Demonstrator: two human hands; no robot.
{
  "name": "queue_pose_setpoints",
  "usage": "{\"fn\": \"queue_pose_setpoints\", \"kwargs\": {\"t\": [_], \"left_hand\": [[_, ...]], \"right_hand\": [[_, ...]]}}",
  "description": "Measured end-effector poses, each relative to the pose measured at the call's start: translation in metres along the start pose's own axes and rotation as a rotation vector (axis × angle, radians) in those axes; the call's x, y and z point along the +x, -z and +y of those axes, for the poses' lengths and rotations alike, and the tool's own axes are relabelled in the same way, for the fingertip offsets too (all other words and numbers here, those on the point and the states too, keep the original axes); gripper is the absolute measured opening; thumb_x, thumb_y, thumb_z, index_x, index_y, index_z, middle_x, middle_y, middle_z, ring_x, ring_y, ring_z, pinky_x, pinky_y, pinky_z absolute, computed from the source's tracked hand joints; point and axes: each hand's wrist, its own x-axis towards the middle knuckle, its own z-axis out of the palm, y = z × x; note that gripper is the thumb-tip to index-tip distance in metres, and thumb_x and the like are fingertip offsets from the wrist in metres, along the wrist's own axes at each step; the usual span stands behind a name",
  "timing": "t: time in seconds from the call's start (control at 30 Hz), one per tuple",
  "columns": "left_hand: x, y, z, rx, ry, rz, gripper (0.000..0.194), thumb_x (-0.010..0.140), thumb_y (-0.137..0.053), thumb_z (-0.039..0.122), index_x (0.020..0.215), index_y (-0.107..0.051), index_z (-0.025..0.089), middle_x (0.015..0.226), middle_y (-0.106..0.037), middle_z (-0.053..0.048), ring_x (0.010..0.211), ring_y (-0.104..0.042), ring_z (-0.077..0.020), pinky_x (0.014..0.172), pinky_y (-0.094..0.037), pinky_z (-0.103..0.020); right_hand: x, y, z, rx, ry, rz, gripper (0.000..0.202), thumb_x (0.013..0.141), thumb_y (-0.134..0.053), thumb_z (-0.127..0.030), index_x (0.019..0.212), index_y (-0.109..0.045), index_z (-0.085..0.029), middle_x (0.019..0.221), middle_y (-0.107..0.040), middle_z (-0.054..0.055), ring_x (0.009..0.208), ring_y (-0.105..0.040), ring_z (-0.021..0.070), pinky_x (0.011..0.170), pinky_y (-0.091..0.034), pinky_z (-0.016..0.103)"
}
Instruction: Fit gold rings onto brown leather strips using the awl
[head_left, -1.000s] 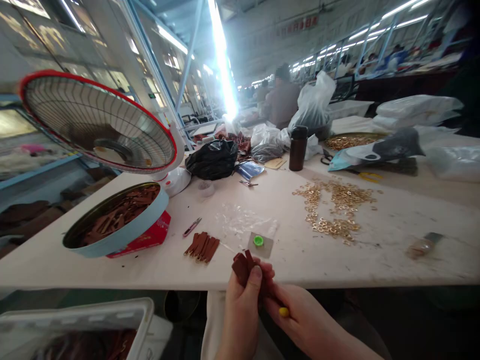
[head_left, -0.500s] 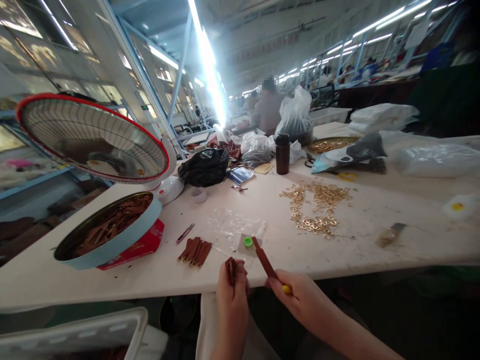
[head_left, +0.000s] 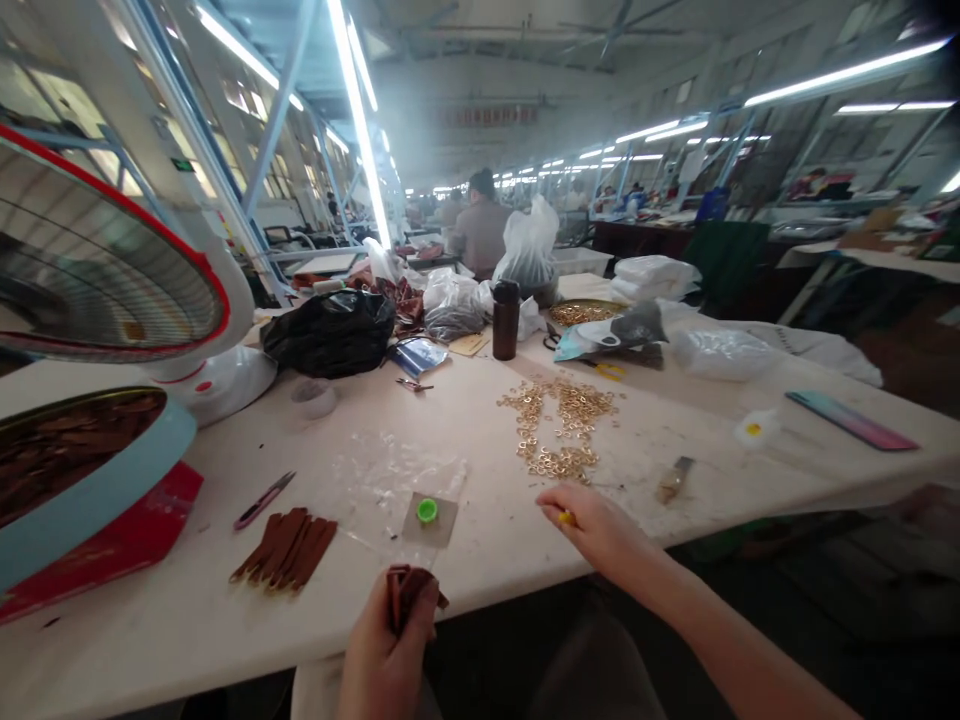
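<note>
My left hand [head_left: 390, 640] is closed around a small bundle of brown strips [head_left: 409, 590] at the table's front edge. Beside the scattered gold rings [head_left: 562, 462], my right hand [head_left: 589, 515] is closed on a yellow tool [head_left: 567, 517], mostly hidden in the fist. A green cap [head_left: 427, 510] sits on a small grey square [head_left: 441, 524] between the hands and beyond them. More brown strips [head_left: 289, 548], with gold rings on their near ends, lie in a row to the left. Behind that row is a pink cutter [head_left: 264, 501].
A fan [head_left: 225, 375] and a round tin of brown pieces [head_left: 169, 450] stand at the left. Farther back are a black bag [head_left: 330, 330], a dark bottle [head_left: 505, 322] and plastic bags [head_left: 450, 300]. A phone-like slab [head_left: 853, 420] lies right. A person [head_left: 482, 225] sits beyond.
The view has turned right. My right hand has moved away from my left toward the rings, and the brown strip it held no longer shows there. My left hand still holds its bundle.
</note>
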Motion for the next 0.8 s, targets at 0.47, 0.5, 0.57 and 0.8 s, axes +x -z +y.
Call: {"fn": "queue_pose_setpoints", "kwargs": {"t": [0.47,0.5,0.57,0.8], "left_hand": [[0.014,-0.01,-0.015,-0.338,0.361,-0.011,0.033,0.055,-0.072,0.044,0.061,-0.055,0.017,0.043,-0.056,0.003,0.033,-0.035,-0.0062,0.035,-0.022,-0.018],[0.014,-0.011,-0.016,-0.35,0.367,-0.015,0.032,0.055,-0.073,0.043,0.06,-0.055,0.017,0.043,-0.056,0.003,0.033,-0.035,-0.0061,0.035,-0.022,-0.018],[0.013,-0.012,-0.017,-0.363,0.366,-0.011,0.031,0.055,-0.072,0.042,0.061,-0.056,0.017,0.046,-0.058,0.002,0.033,-0.035,-0.0056,0.035,-0.023,-0.017],[-0.002,-0.01,-0.011,-0.388,0.367,-0.002,0.032,0.055,-0.072,0.041,0.066,-0.056,0.016,0.046,-0.056,0.004,0.032,-0.032,-0.0039,0.034,-0.021,-0.017]], "right_hand": [[0.1,-0.038,0.058,-0.459,-0.152,-0.227,0.016,0.091,-0.051,-0.027,0.096,-0.059,-0.013,0.093,-0.061,0.004,0.084,-0.059,0.0187,0.076,-0.047,0.038],[0.1,-0.037,0.058,-0.47,-0.15,-0.24,0.016,0.091,-0.051,-0.027,0.095,-0.059,-0.013,0.093,-0.061,0.004,0.084,-0.059,0.0186,0.076,-0.048,0.037],[0.099,-0.036,0.059,-0.486,-0.145,-0.258,0.016,0.091,-0.051,-0.027,0.095,-0.059,-0.013,0.093,-0.061,0.004,0.083,-0.059,0.0184,0.075,-0.048,0.037],[0.091,-0.036,0.062,-0.491,-0.168,-0.25,0.017,0.09,-0.053,-0.027,0.099,-0.058,-0.013,0.098,-0.06,0.006,0.085,-0.059,0.0188,0.076,-0.049,0.038]]}}
